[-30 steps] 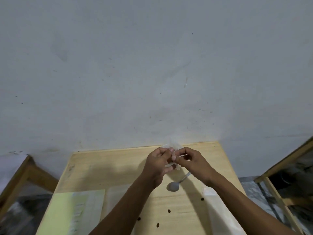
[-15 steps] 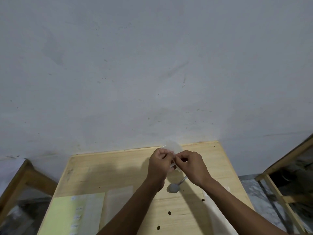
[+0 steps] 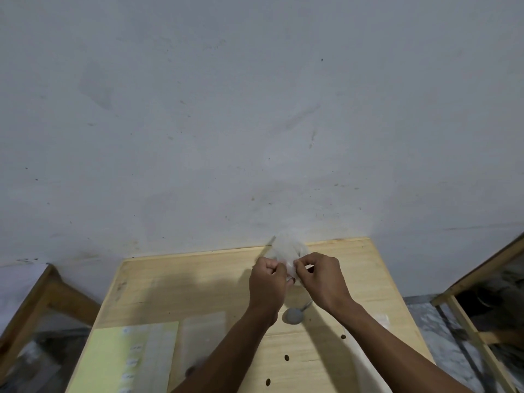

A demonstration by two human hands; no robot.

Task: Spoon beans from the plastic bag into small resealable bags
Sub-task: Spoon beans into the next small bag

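- The small clear bag (image 3: 287, 251) is up in the air, above the far edge of the wooden surface (image 3: 198, 282). It looks blurry, so you cannot tell what is inside it.
- Your left hand (image 3: 268, 282) pinches one side of the bag. Its grip is tight, with the fingers curled in.
- Your right hand (image 3: 323, 277) pinches the other side of the bag. Its grip is tight too, thumb and fingers pressed together on the plastic.
- Your two hands are very close, almost touching.
- A metal spoon (image 3: 295, 314) hangs just under your hands, bowl down, above the surface. Its handle goes up behind your right hand, so you cannot tell how it is held.
- A few dark beans (image 3: 286, 357) lie loose on the surface, near your arms.
- Flat clear bags (image 3: 202, 338) lie on the surface under your left arm.
- A pale yellow sheet (image 3: 113, 361) lies to the left of them.
- More clear plastic (image 3: 380, 319) shows by your right arm.
- A grey wall (image 3: 255, 109) stands behind the surface.
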